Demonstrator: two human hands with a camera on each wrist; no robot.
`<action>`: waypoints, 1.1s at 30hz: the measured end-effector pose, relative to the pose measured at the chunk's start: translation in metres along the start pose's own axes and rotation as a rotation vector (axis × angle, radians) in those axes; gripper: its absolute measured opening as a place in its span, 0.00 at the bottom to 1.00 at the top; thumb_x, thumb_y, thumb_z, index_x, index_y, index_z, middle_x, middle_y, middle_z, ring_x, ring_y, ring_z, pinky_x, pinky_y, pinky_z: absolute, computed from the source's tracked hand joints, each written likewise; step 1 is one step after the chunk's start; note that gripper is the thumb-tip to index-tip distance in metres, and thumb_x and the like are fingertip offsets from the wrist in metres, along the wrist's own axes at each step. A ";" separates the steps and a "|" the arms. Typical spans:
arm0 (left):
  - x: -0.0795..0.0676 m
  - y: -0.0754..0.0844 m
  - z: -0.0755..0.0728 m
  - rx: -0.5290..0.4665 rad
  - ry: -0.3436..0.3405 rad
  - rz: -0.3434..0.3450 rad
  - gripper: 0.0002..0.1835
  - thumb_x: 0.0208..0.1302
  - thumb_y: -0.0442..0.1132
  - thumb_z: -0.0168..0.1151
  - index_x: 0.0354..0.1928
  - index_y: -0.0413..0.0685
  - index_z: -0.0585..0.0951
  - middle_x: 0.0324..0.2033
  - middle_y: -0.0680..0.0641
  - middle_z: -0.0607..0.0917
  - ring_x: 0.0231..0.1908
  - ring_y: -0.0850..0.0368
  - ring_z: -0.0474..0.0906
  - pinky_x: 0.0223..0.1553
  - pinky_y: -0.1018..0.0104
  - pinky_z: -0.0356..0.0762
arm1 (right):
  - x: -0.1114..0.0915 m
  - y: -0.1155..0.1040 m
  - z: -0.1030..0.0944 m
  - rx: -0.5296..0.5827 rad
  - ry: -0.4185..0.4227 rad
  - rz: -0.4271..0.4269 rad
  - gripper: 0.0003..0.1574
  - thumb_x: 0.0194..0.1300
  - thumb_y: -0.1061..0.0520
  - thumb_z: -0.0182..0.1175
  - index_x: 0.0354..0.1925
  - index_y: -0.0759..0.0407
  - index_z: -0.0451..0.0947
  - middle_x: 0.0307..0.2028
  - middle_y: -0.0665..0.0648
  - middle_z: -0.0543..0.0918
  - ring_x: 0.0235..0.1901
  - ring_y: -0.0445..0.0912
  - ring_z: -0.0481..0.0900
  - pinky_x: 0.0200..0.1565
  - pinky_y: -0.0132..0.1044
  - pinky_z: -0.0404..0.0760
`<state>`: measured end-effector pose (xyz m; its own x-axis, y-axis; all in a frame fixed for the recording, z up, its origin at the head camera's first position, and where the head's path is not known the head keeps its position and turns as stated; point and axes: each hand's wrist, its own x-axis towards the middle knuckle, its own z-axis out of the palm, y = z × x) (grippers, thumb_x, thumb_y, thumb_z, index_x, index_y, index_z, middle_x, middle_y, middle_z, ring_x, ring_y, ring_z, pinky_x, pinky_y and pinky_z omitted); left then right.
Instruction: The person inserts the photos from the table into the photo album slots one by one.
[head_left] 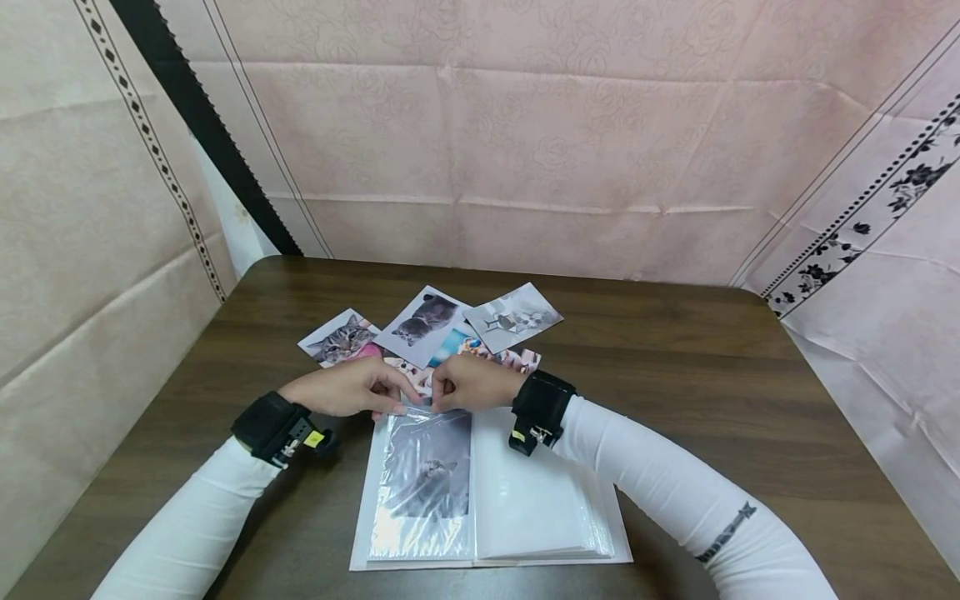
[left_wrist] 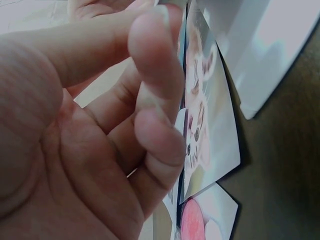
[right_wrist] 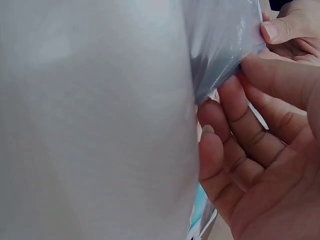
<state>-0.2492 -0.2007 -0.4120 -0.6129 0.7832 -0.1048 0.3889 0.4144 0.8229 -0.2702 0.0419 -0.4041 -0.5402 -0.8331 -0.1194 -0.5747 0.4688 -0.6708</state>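
Observation:
A photo album (head_left: 363, 533) lies open on the table. The clear sleeve (head_left: 427, 533) on its left page has a grey-toned photo (head_left: 438, 467) of a small animal inside. At the top edge of that sleeve, my left hand (head_left: 356, 387) pinches the plastic between thumb and forefinger. My right hand (head_left: 480, 383) grips the same edge a little to the right, as the right wrist view shows, where the sleeve (right_wrist: 220, 45) is lifted. The album's right-hand page (right_wrist: 95, 120) fills much of that view.
Loose animal photos lie beyond the album: a tabby cat print (head_left: 341, 337), a dark kitten print (head_left: 423, 325) and a pale grey print (head_left: 513, 317) among several. The brown wooden table (head_left: 712, 417) runs back to a pink cloth hanging (head_left: 525, 167).

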 end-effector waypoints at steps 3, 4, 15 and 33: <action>0.000 0.000 0.000 0.007 -0.001 0.008 0.13 0.66 0.40 0.59 0.51 0.50 0.82 0.25 0.44 0.80 0.23 0.55 0.74 0.27 0.62 0.75 | -0.001 -0.001 0.000 0.044 0.012 0.027 0.07 0.65 0.56 0.60 0.30 0.56 0.77 0.21 0.48 0.77 0.20 0.38 0.68 0.24 0.29 0.66; 0.000 0.001 0.000 0.007 -0.001 0.007 0.13 0.66 0.40 0.59 0.50 0.50 0.83 0.25 0.43 0.80 0.23 0.54 0.74 0.27 0.62 0.75 | -0.001 -0.001 0.000 0.057 0.018 0.035 0.07 0.66 0.55 0.59 0.31 0.56 0.76 0.21 0.50 0.78 0.19 0.39 0.69 0.23 0.29 0.67; 0.001 0.002 0.000 0.035 -0.010 0.001 0.12 0.66 0.40 0.59 0.50 0.51 0.83 0.26 0.41 0.80 0.23 0.53 0.73 0.27 0.62 0.75 | -0.003 -0.001 0.000 0.089 0.025 0.027 0.07 0.67 0.55 0.58 0.33 0.56 0.76 0.25 0.58 0.83 0.18 0.39 0.69 0.21 0.29 0.65; 0.002 0.004 0.002 0.057 -0.003 -0.047 0.07 0.66 0.42 0.59 0.42 0.53 0.84 0.27 0.52 0.79 0.26 0.60 0.72 0.28 0.68 0.72 | -0.011 -0.001 -0.007 0.099 -0.037 0.012 0.09 0.68 0.54 0.57 0.32 0.56 0.76 0.26 0.57 0.84 0.22 0.39 0.73 0.26 0.30 0.68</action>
<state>-0.2476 -0.1963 -0.4106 -0.6297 0.7633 -0.1442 0.3979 0.4763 0.7841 -0.2685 0.0526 -0.3972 -0.5226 -0.8387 -0.1530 -0.5039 0.4487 -0.7381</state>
